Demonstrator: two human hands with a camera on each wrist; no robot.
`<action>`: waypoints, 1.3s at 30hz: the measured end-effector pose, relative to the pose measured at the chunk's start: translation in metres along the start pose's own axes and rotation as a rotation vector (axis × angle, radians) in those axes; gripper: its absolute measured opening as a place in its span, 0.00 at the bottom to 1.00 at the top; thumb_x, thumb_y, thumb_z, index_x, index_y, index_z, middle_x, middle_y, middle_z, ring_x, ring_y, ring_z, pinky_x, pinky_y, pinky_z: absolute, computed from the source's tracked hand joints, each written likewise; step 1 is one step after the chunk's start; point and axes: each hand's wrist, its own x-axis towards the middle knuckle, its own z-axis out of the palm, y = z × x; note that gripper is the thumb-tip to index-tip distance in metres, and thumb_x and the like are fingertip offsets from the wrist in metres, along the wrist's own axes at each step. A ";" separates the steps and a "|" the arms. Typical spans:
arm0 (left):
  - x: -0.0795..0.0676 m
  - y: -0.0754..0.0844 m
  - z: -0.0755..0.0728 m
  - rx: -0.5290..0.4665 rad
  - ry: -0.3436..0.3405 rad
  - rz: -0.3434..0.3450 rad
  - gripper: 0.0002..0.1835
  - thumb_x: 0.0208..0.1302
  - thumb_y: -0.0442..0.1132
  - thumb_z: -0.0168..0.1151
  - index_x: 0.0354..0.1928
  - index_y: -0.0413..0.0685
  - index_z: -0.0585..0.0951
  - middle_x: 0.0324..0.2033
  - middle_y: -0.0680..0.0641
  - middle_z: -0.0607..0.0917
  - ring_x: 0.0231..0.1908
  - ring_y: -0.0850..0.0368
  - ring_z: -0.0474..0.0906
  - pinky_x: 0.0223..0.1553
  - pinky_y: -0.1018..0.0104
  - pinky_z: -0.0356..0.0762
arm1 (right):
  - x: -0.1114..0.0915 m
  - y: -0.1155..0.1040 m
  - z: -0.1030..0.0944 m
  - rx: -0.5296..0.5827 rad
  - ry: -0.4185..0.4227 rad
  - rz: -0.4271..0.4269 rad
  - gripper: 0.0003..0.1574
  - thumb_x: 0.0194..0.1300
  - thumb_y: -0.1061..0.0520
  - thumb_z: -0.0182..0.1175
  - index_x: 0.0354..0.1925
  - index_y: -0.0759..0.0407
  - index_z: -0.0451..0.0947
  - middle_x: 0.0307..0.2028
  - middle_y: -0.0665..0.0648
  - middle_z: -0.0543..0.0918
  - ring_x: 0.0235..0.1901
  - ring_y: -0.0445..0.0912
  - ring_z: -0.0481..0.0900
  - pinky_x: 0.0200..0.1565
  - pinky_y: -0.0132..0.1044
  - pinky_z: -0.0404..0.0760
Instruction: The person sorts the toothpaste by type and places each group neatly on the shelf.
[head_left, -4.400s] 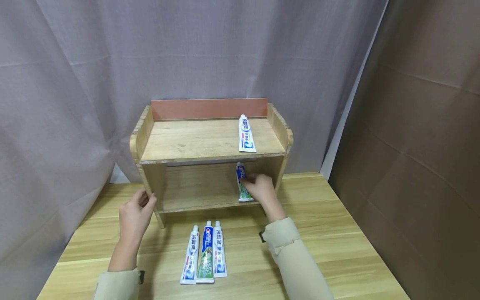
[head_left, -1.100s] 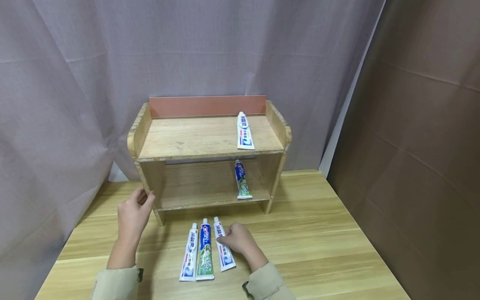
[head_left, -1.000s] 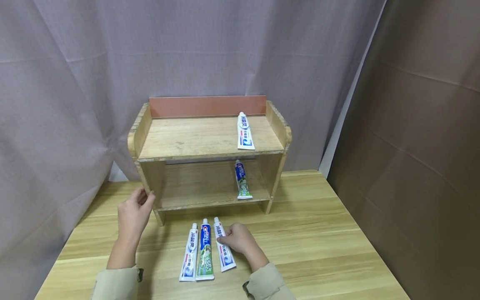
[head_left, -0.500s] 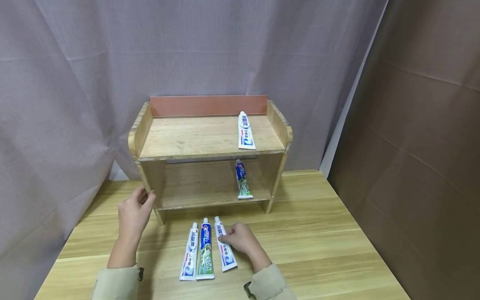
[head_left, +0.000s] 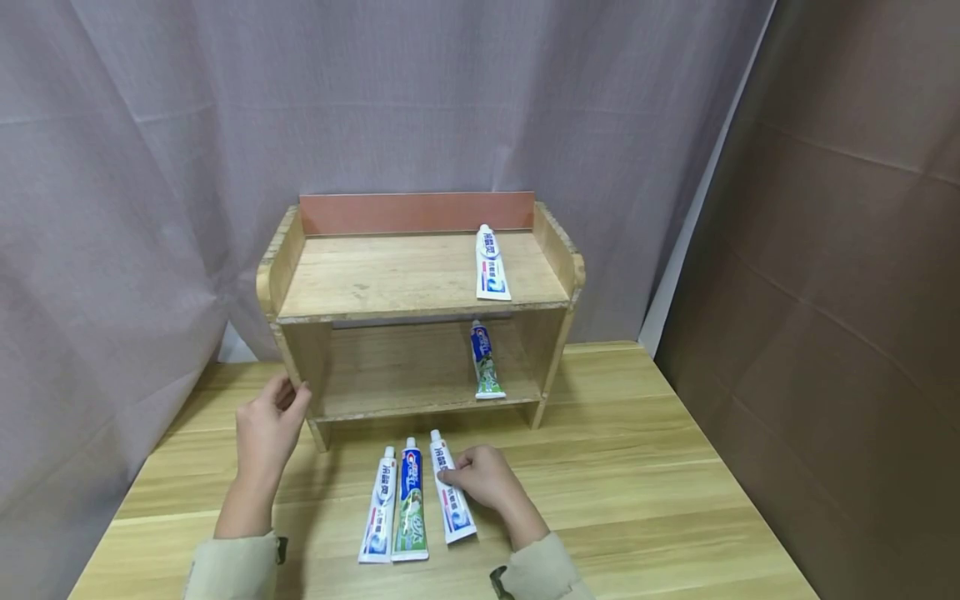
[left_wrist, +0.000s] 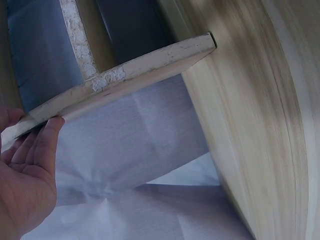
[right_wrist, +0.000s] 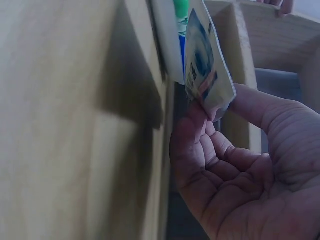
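My right hand (head_left: 487, 479) pinches a white toothpaste tube (head_left: 452, 504) between thumb and fingers, its cap pointing toward the shelf. In the right wrist view the tube's flat crimped end (right_wrist: 207, 60) stands tilted over the tabletop. Left of it lie a blue-green Crest toothpaste tube (head_left: 411, 504) and another white toothpaste tube (head_left: 378, 508), side by side. My left hand (head_left: 268, 425) grips the front edge of the left side panel of a two-tier wooden shelf (head_left: 375, 279); the left wrist view shows thumb and fingers (left_wrist: 47, 145) on either side of the panel.
On the upper tier, toward the right, lies a white toothpaste tube (head_left: 491, 265). Below it a Crest toothpaste tube (head_left: 486, 362) lies on the lower tier. The wooden table (head_left: 637, 483) reaches to grey curtains (head_left: 405, 92) behind and a brown curtain (head_left: 817, 275) at right.
My right hand has let go of the Crest tube on the lower tier, come down to the table and pinched the rightmost white tube, shifting it right, away from its neighbour. My left hand stays put.
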 end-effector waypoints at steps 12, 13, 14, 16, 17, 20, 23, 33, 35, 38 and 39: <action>0.000 0.002 -0.001 -0.001 -0.004 0.001 0.12 0.67 0.36 0.63 0.49 0.37 0.85 0.42 0.36 0.88 0.41 0.40 0.88 0.42 0.57 0.85 | -0.012 -0.016 -0.017 0.072 0.011 -0.034 0.18 0.58 0.47 0.73 0.34 0.61 0.83 0.24 0.51 0.82 0.23 0.46 0.79 0.27 0.37 0.82; 0.000 0.002 -0.001 0.000 -0.005 0.002 0.12 0.67 0.36 0.63 0.49 0.37 0.85 0.42 0.36 0.88 0.41 0.40 0.88 0.41 0.57 0.85 | -0.013 -0.018 -0.019 0.074 0.013 -0.038 0.18 0.58 0.47 0.73 0.34 0.61 0.83 0.24 0.51 0.82 0.23 0.46 0.79 0.27 0.37 0.82; 0.000 0.002 -0.001 -0.001 -0.006 0.002 0.12 0.67 0.35 0.63 0.48 0.37 0.85 0.42 0.35 0.88 0.41 0.40 0.88 0.41 0.57 0.85 | -0.013 -0.020 -0.020 0.073 0.016 -0.045 0.18 0.58 0.47 0.73 0.34 0.60 0.83 0.24 0.51 0.82 0.23 0.45 0.78 0.27 0.36 0.82; 0.000 0.001 0.000 0.000 -0.008 0.004 0.12 0.67 0.35 0.62 0.48 0.36 0.85 0.42 0.35 0.88 0.41 0.39 0.88 0.41 0.57 0.85 | -0.014 -0.023 -0.022 0.072 0.020 -0.053 0.17 0.58 0.47 0.73 0.33 0.59 0.83 0.23 0.51 0.82 0.23 0.44 0.77 0.26 0.36 0.81; 0.000 0.001 0.000 -0.002 -0.009 0.003 0.12 0.67 0.35 0.62 0.48 0.36 0.84 0.42 0.35 0.88 0.41 0.39 0.88 0.41 0.57 0.85 | -0.015 -0.025 -0.022 0.070 0.022 -0.057 0.17 0.58 0.46 0.73 0.32 0.58 0.83 0.23 0.51 0.81 0.22 0.44 0.77 0.26 0.35 0.81; 0.001 0.001 0.000 0.000 -0.010 0.000 0.12 0.67 0.36 0.62 0.49 0.36 0.84 0.42 0.35 0.88 0.41 0.39 0.88 0.41 0.57 0.85 | -0.016 -0.030 -0.025 0.066 0.028 -0.073 0.16 0.58 0.46 0.73 0.31 0.57 0.83 0.22 0.50 0.81 0.22 0.44 0.77 0.24 0.35 0.80; 0.001 0.000 0.000 0.002 -0.012 -0.006 0.13 0.67 0.36 0.62 0.49 0.37 0.84 0.42 0.36 0.88 0.41 0.40 0.88 0.41 0.57 0.85 | -0.017 -0.034 -0.027 0.067 0.024 -0.080 0.16 0.58 0.46 0.72 0.31 0.56 0.82 0.22 0.49 0.81 0.21 0.43 0.76 0.23 0.34 0.79; -0.001 0.000 -0.001 0.000 -0.010 0.000 0.12 0.67 0.36 0.63 0.48 0.36 0.84 0.42 0.35 0.88 0.41 0.38 0.88 0.41 0.55 0.85 | -0.019 -0.050 -0.037 0.060 0.017 -0.118 0.16 0.59 0.48 0.72 0.35 0.59 0.83 0.24 0.50 0.82 0.23 0.43 0.78 0.24 0.33 0.82; -0.001 0.000 -0.001 -0.004 -0.010 0.000 0.12 0.67 0.36 0.63 0.48 0.36 0.84 0.42 0.35 0.88 0.41 0.38 0.88 0.41 0.55 0.85 | -0.019 -0.053 -0.040 0.054 0.031 -0.126 0.17 0.59 0.48 0.73 0.35 0.60 0.83 0.25 0.50 0.82 0.23 0.43 0.79 0.25 0.34 0.82; 0.000 0.000 -0.001 -0.012 -0.010 0.001 0.12 0.67 0.36 0.63 0.49 0.36 0.84 0.42 0.35 0.88 0.41 0.38 0.87 0.41 0.56 0.85 | -0.020 -0.058 -0.045 0.041 0.051 -0.136 0.17 0.59 0.48 0.73 0.35 0.60 0.84 0.25 0.51 0.83 0.24 0.43 0.79 0.26 0.34 0.82; -0.001 0.000 -0.001 -0.014 -0.011 -0.002 0.12 0.67 0.36 0.63 0.49 0.36 0.84 0.42 0.35 0.88 0.41 0.39 0.88 0.42 0.56 0.85 | -0.020 -0.060 -0.047 0.037 0.057 -0.140 0.17 0.58 0.48 0.73 0.34 0.60 0.84 0.25 0.51 0.83 0.24 0.42 0.79 0.26 0.34 0.82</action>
